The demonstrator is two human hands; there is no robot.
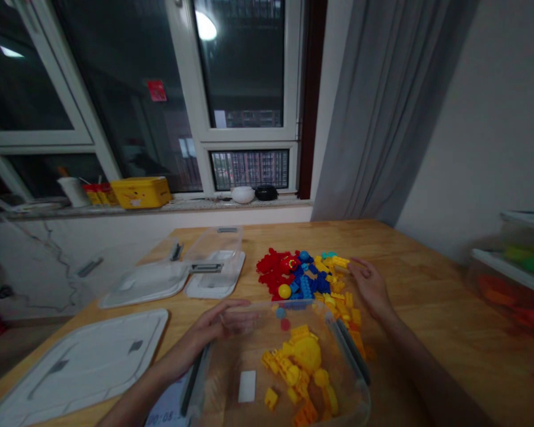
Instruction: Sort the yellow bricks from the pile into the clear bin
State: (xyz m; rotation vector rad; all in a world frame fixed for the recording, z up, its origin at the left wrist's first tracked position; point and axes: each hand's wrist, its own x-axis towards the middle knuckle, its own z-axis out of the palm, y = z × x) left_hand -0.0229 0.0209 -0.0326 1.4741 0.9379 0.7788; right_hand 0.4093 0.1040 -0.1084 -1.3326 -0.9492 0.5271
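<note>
The left hand [226, 320] holds the box [222, 379], bottom middle; keep it still. The right hand [368, 286] seems to pinch a yellow block [340, 261]; squeeze gently.

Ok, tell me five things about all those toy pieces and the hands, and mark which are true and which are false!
1. The clear box has yellow pieces in it. True.
2. The right hand is inside the clear box. False: it is beyond the box, beside yellow pieces on the table.
3. The red pieces lie to the left of the blue pieces. True.
4. The left hand is over by the curtain. False: it is at the far left part of the clear box.
5. A yellow box sits on the windowsill. True.
</note>
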